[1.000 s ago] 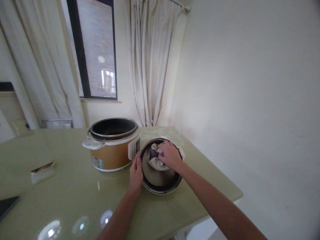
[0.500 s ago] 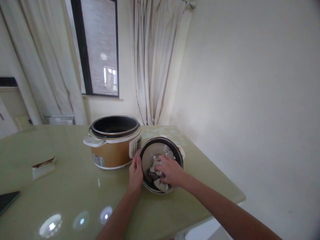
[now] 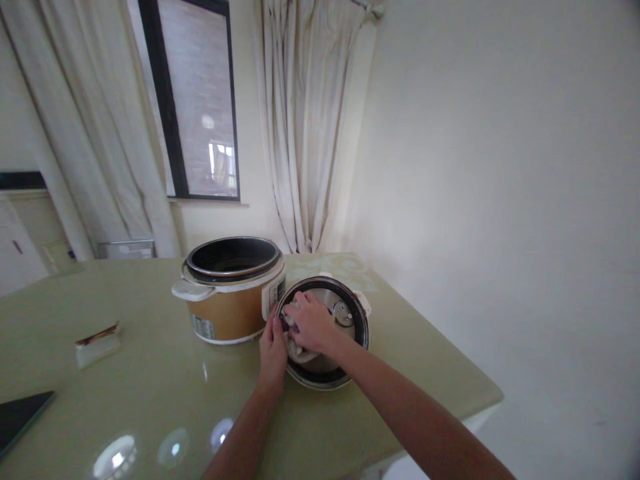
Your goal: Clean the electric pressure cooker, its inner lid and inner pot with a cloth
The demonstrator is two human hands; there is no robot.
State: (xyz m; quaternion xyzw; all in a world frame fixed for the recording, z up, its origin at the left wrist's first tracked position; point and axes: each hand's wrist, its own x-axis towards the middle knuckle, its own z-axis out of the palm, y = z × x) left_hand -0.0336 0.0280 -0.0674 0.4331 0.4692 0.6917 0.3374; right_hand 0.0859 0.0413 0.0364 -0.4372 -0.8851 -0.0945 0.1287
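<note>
A round pressure cooker lid (image 3: pixel 327 377) is tilted up on the table, its metal underside and dark sealing ring facing me. My left hand (image 3: pixel 273 350) grips the lid's left rim. Inside the lid, my right hand (image 3: pixel 313 323) is closed on a crumpled pale cloth (image 3: pixel 299 352), pressed to the left part of the underside near the ring. A round valve fitting (image 3: pixel 343 313) shows right of my fingers. Just left of the lid stands the gold and white electric pressure cooker (image 3: pixel 227 313), uncovered, with its dark inner pot (image 3: pixel 233 257) in place.
The pale green glossy table (image 3: pixel 150 387) carries a small white packet (image 3: pixel 98 345) at left and a dark flat object (image 3: pixel 23 417) at the left edge. A wall (image 3: pixel 500 200) runs along the right. Curtains (image 3: pixel 305 133) and a window (image 3: pixel 200 100) are behind.
My right hand has moved the cloth left across the lid's underside, uncovering more of the metal and the valve fitting. My left hand still holds the rim. The view has shifted slightly.
</note>
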